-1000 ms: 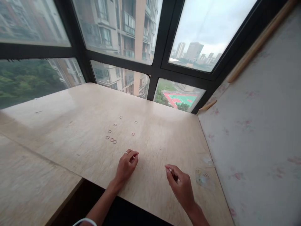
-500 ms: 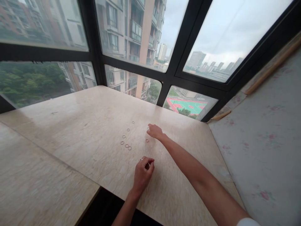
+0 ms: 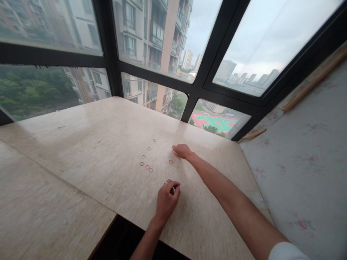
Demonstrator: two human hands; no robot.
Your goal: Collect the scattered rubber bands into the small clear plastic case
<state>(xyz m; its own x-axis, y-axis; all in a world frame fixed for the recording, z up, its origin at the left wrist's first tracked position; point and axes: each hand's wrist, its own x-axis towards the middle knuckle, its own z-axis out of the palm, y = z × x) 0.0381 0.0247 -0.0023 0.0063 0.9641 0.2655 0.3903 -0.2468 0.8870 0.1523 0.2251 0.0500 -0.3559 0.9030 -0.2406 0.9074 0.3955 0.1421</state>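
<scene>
My right hand (image 3: 182, 151) reaches out over the pale stone-look surface (image 3: 89, 159), thumb and fingers pinched on a small thin ring that is mostly hidden. A reddish ring (image 3: 170, 161) lies just below that hand. To the left, several thin rings like small bands form a bent line: the farthest ring (image 3: 154, 140), a middle ring (image 3: 143, 156), another reddish ring (image 3: 147, 167) and the nearest ring (image 3: 151, 170). Closer to me, my left hand (image 3: 168, 196) hovers with curled fingers, thumb and forefinger together; what they hold, if anything, cannot be made out. A finger ring (image 3: 165, 183) sits on it.
Dark-framed windows (image 3: 154, 77) border the surface at the back. On the right stands a wall with floral paper (image 3: 303, 173). A dark gap (image 3: 121, 238) opens at the near edge, below my left forearm. A small mark (image 3: 61, 127) shows at the far left.
The thumb and fingers of my right hand have closed on the ring they were spread around. My left hand stays nearly in place, still curled. The view has shifted slightly.
</scene>
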